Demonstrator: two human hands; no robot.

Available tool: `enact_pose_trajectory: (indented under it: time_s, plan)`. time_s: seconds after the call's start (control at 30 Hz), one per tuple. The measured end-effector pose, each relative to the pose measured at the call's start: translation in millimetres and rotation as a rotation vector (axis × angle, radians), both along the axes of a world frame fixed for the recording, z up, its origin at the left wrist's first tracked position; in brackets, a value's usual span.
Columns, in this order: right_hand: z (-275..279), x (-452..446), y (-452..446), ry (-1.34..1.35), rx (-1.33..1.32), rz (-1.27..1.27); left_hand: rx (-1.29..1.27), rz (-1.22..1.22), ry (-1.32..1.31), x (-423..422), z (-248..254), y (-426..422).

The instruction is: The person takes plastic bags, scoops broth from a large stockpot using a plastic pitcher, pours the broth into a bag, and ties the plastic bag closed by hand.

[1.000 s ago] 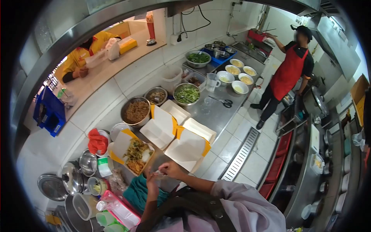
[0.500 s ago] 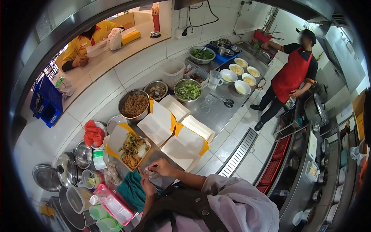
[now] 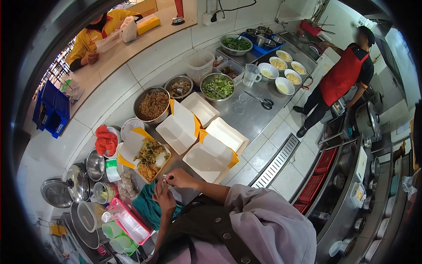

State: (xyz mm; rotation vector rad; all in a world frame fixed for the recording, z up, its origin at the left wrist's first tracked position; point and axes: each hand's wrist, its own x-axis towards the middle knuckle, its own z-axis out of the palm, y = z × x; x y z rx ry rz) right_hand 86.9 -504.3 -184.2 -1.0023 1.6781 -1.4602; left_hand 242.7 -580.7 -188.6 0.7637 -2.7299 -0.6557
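Observation:
My left hand (image 3: 164, 196) and my right hand (image 3: 181, 179) are close together in front of my apron. Fingertips of both are pinched at a small pale thing (image 3: 164, 177), too small to name. Just beyond them stands an open takeaway box (image 3: 163, 170) with rice, chopped greens and an orange-brown topping. A teal cloth (image 3: 147, 207) lies under and beside my left hand. To the right of the filled box are open white boxes with yellow outsides, including a near one (image 3: 206, 165) and a farther one (image 3: 178, 130).
Behind the boxes are bowls of brown minced food (image 3: 151, 104) and chopped greens (image 3: 218, 86). Scissors (image 3: 263, 102) and a jug (image 3: 251, 75) lie farther right. Pink tray (image 3: 128, 222) sits at left. A co-worker in a red apron (image 3: 339, 81) stands across the aisle; another person (image 3: 90, 42) is behind the counter.
Both hands have shifted slightly up and left, still pinched together. The co-worker in red has drawn an arm back from the sink side and turned toward the right-hand counter. The view has tilted a little.

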Motion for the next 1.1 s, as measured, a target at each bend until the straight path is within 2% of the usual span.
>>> enact_pose_trajectory:
  time_s: [0.13,0.17,0.2,0.23,0.4,0.47,0.57,0.67,0.7,0.77,0.83,0.87,0.93,0.97,1.07,1.1]
  plan:
    - [-8.8,3.7,-2.6,0.041,-0.002,0.01,-0.004,-0.021,-0.007,-2.5,13.3,-10.5]
    - [-10.1,7.7,-2.7,0.038,0.004,0.001,0.064,-0.048,0.107,-3.7,15.3,-14.9]
    - [-10.4,9.9,-3.2,0.149,-0.048,-0.025,0.134,-0.077,0.224,-8.3,19.7,-15.8]
    - [-10.8,8.8,-3.0,0.263,-0.098,-0.052,0.082,-0.105,0.284,-12.8,30.8,-14.0]
    - [-14.7,-0.7,-2.7,0.26,-0.141,0.021,0.276,0.0,0.224,-8.3,23.0,-15.9]
    - [-16.2,-5.5,-4.9,0.291,-0.136,0.026,0.759,0.162,0.52,-12.6,6.1,-14.5]
    - [-11.3,-2.9,-0.8,0.227,-0.082,0.046,0.892,0.262,0.614,-19.8,3.9,-8.8]
    - [-5.2,-6.0,3.3,0.249,-0.145,-0.002,0.825,0.23,0.611,-15.3,-23.4,-17.7]
    - [-3.3,-9.9,4.2,0.17,-0.131,-0.052,0.824,0.23,0.618,-15.3,-27.2,-18.6]
    - [-0.1,-11.9,4.2,0.089,-0.115,-0.099,0.652,0.108,0.482,-10.8,-34.6,-20.7]
    - [14.7,-18.1,8.5,0.099,-0.166,0.104,0.577,0.071,0.434,-11.3,-31.7,-24.5]
    - [16.4,-25.4,9.3,0.104,-0.156,0.098,0.499,0.036,0.389,-11.6,-30.8,-23.6]
    - [19.1,-35.5,2.3,0.006,0.007,0.339,0.493,0.029,0.348,-17.4,-17.7,-19.1]
    - [19.0,-37.5,0.5,0.005,0.015,0.341,0.457,0.002,0.359,-16.4,-21.5,-20.2]
    - [11.3,-30.6,-4.3,0.282,-0.103,0.22,0.378,-0.016,0.442,-19.7,-29.6,-19.7]
    - [7.6,-26.3,-5.7,0.199,-0.167,0.139,0.317,-0.013,0.483,-21.5,-27.0,-18.2]
